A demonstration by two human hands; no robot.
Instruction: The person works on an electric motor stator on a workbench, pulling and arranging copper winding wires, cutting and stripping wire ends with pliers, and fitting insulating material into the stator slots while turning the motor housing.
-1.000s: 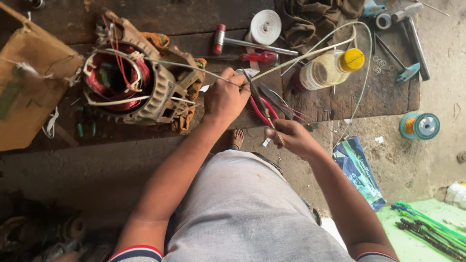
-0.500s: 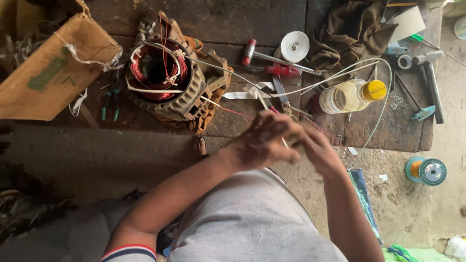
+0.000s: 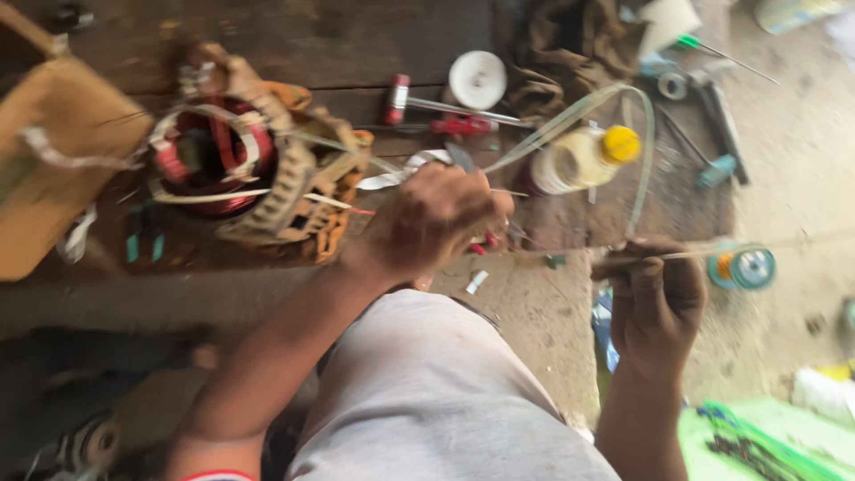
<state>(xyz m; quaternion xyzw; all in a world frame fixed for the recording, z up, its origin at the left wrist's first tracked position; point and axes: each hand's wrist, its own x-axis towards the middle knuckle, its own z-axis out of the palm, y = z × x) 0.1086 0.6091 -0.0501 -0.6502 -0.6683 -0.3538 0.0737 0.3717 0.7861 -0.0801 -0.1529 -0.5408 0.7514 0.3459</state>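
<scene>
My left hand is closed around a red-handled cutting tool; its grey tip pokes out above the knuckles and red handle ends show below. My right hand is off to the right, pinching a thin pale sleeve tube that runs sideways and loops up past a bottle. To the left of my left hand, a motor stator with red copper windings and pale strips sits on the dark wooden board. The frame is motion-blurred.
A yellow-capped bottle, a white tape roll and a red-handled screwdriver lie on the board. A cardboard box stands left. A wire spool and green bundle are on the floor at right.
My hands were together at the middle; now the right hand has pulled away to the right with the thin tube while the left stays near the stator. The camera view has shifted.
</scene>
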